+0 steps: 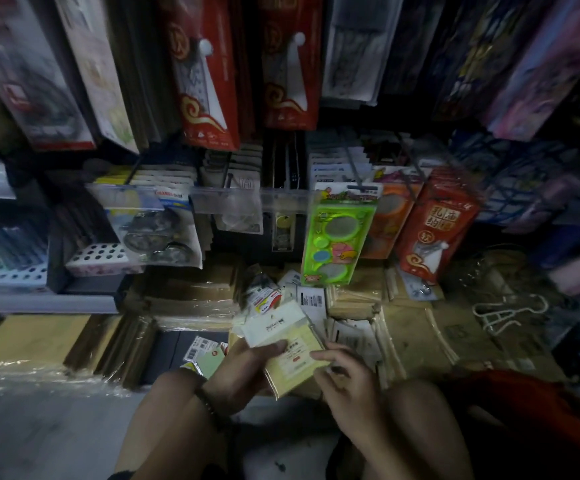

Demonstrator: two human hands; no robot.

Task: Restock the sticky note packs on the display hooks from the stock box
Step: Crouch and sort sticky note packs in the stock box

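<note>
Fingers (276, 346) of the left hand (243, 370) are curled round a small stack of sticky note packs (290, 358), the thumb pressed flat across the top pack and the rest tucked out of sight beneath. A dark beaded bracelet (207, 405) sits on that wrist. The right hand (345, 381) is just beside the stack with its fingers bent; the forefinger lies on the yellow pad's right edge, but I cannot tell whether the thumb pinches it from below. The stack is held low, between the person's bare knees and the shelving, tilted with its white header card (274, 323) pointing away.

Light is poor and much of the shelving is blurred; print on the header is too small to read. Both forearms are cut off by the bottom edge.

Beyond the hands an opened cardboard box (416, 337) lies on the floor, and more loose packs (311, 299) with barcode labels lie heaped at its left side; how deep they go is hidden. Plastic-wrapped brown bundles (184, 299) lie to the left. Above, metal display hooks (355, 168) carry rows of carded goods, with a bright green toy pack (337, 237) and a red pack (433, 230) hanging at the front.
</note>
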